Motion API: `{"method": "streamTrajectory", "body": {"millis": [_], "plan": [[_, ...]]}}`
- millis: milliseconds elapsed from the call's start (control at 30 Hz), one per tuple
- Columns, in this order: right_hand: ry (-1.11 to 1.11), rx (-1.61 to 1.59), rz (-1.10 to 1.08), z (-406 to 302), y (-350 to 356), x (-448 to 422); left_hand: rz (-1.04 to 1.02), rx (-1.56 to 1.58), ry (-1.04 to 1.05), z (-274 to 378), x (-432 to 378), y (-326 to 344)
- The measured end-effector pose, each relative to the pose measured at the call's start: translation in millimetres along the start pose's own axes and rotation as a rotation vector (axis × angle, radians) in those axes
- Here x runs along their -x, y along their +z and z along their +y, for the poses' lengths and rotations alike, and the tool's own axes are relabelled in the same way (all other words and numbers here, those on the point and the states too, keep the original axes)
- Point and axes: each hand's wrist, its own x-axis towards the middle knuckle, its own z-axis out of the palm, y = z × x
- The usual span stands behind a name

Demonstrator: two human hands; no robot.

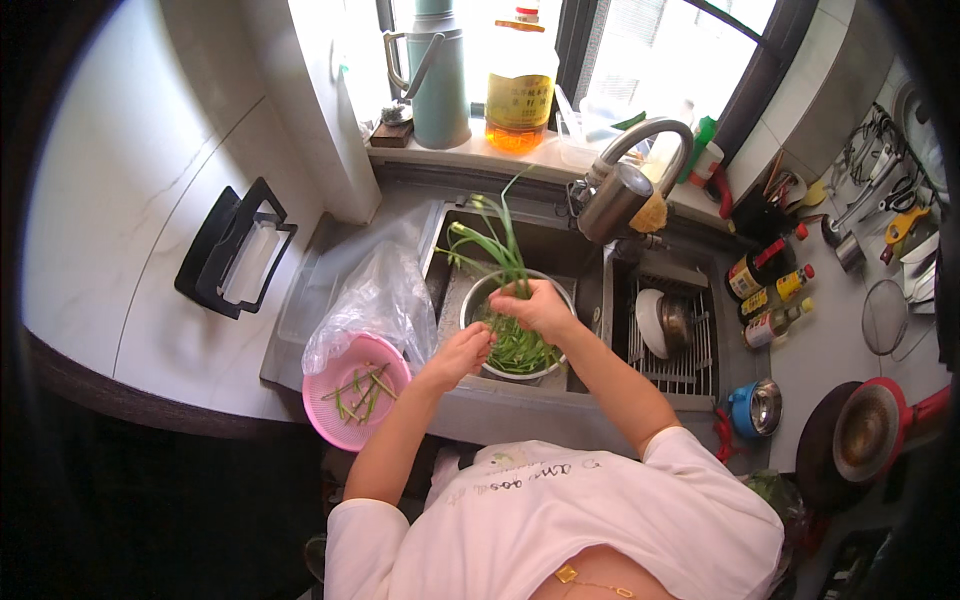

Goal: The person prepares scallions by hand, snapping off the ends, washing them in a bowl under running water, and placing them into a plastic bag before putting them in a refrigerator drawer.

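A small bunch of green flowering chive stems is held in my right hand, with the buds pointing away toward the window. Just left of it, my left hand has its fingers drawn together over the rim of a round metal basin. Whether a stem end sits between those left fingers is too small to tell. Cut green pieces fill the basin below both hands. A pink plastic basket with several short stem ends stands at the left, near my left forearm.
The basin stands in a steel sink. A clear plastic bag lies between sink and basket. The faucet arches at the back right. A rack in the right basin holds bowls. A thermos and oil bottle line the sill.
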Motion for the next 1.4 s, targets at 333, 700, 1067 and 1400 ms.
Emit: {"method": "streamTrajectory", "body": {"millis": [333,700,1067,1400], "plan": [[-0.048,0.065,-0.061,0.8,5.6,-0.6,0.153,0.179,0.083,17.1,-1.2,17.6],[-0.144,0.051,0.006,14.4,7.9,-5.6,0.576,0.499,0.132,-5.3,-29.2,7.4],[0.019,-0.097,-0.057,6.8,-17.7,-6.4,-0.026,-0.049,-0.057,10.8,-12.0,9.1],[-0.057,0.092,-0.012,7.4,-17.3,-5.3,-0.044,0.114,0.042,15.5,-32.7,19.1]]}}
